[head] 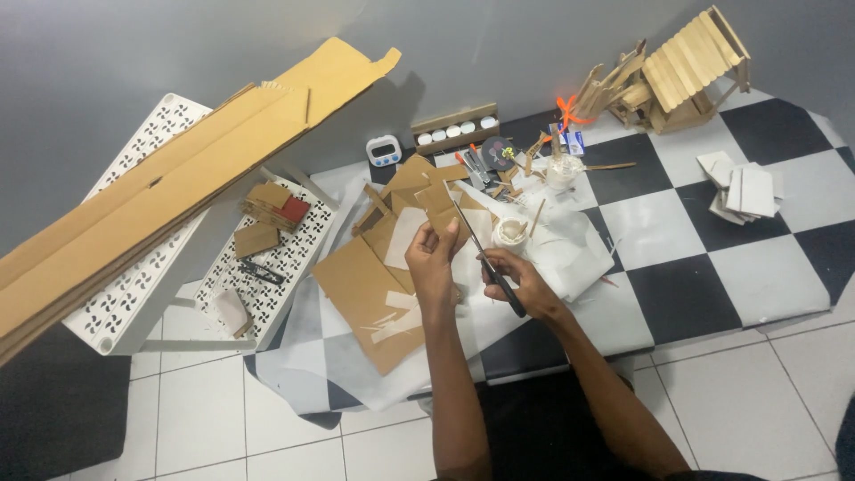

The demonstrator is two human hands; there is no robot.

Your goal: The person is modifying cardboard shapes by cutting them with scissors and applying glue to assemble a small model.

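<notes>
- Head view, centre of frame: left hand (434, 258) has its grip clamped on a small cardboard piece (438, 209), held up above the mat.
- Right hand (521, 283) has its grip closed around the black handles of scissors (485, 258); blades point up-left and meet the cardboard piece at its right edge.
- Whether the blades are apart or together: can't tell, too thin at this size.
- Below the hands: large brown cardboard sheet (370, 298) lying flat on white paper (579, 254), over a black-and-white checkered mat (712, 267) on the tiled floor (757, 401).
- Just right of the cardboard piece: small white cup (510, 233) with a wooden stick (537, 216) beside it.
- Upper centre: small white digital timer (384, 150), wooden rack of white pots (454, 130), and orange-handled scissors (567, 112) further right.
- Upper right: stick-built model house (681, 71); below it, right side, a stack of white card pieces (744, 189).
- Left side: long folded cardboard box (169, 187) lying diagonally over white perforated shelf panels (134, 294); more cardboard scraps (267, 218) on the second panel.
</notes>
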